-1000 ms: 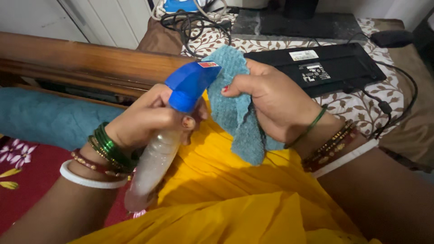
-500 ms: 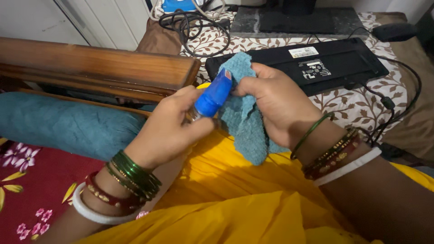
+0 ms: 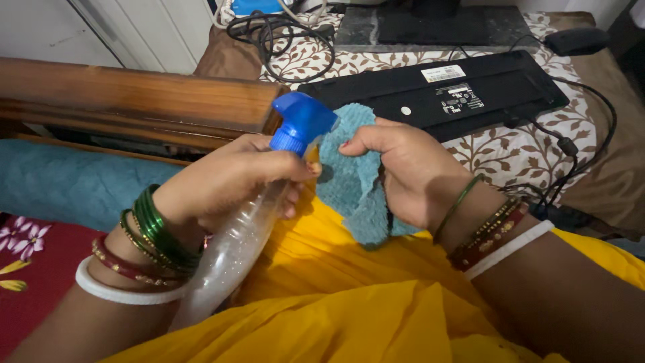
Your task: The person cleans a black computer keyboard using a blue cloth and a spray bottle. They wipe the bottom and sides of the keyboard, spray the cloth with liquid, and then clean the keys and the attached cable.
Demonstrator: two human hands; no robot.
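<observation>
Two hands are working close together at the centre of the frame, above a yellow garment (image 3: 349, 296) spreading across the lower half. Left hand (image 3: 225, 181) is wrapping round the neck of a clear plastic spray bottle (image 3: 232, 252), fingers closed on it just below the blue trigger head (image 3: 301, 121); the bottle is tilting, base toward lower left, nozzle pointing right. Right hand (image 3: 403, 168) is gripping a blue-green cloth (image 3: 353, 178), thumb and fingers pinching its upper edge, the rest hanging down toward the garment. Nozzle is sitting just beside the cloth; contact cannot be told. Both wrists are carrying bangles, green, red and white. Behind the hands, in the upper right, a black keyboard (image 3: 457, 91) is lying upside down on a leaf-patterned sheet (image 3: 524, 148), cable trailing off right. Wooden board (image 3: 134, 94) is running across the upper left, a teal bolster (image 3: 67, 181) below it. Tangled black cables (image 3: 282, 30) are resting at top centre.
</observation>
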